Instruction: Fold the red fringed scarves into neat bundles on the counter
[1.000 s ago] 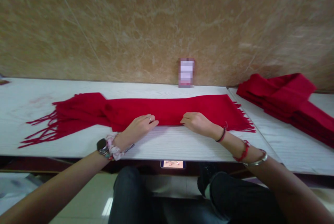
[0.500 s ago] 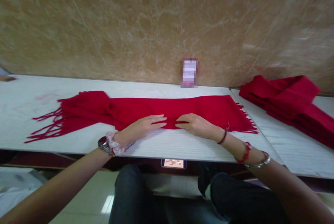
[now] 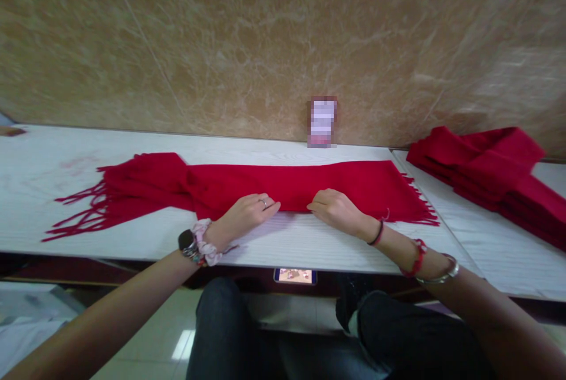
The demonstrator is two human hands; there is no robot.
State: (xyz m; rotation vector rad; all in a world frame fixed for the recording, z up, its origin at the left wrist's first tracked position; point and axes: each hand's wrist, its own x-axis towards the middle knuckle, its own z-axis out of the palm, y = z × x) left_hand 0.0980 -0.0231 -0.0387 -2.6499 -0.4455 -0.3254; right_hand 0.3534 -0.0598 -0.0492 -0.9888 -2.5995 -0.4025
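Note:
A red fringed scarf (image 3: 283, 182) lies lengthwise on the white table (image 3: 247, 247), smooth on the right and bunched toward its left end. Along its near edge, left of the middle, my left hand (image 3: 247, 213) pinches the cloth between thumb and fingers. A short way to the right, my right hand (image 3: 336, 210) has its fingers closed on the same edge. Between the two hands that edge looks slightly raised from the table. Long tassels spread at the left end, with shorter fringe at the right.
More folded red cloth (image 3: 481, 173) is heaped at the right. A blurred-out upright object (image 3: 322, 122) leans against the brown marbled wall (image 3: 247, 43). Below the table's front edge, a phone (image 3: 295, 275) with a lit screen lies above my knees.
Both hands have gone from resting on the scarf with extended fingers to gripping its near edge. My left hand has shifted slightly right.

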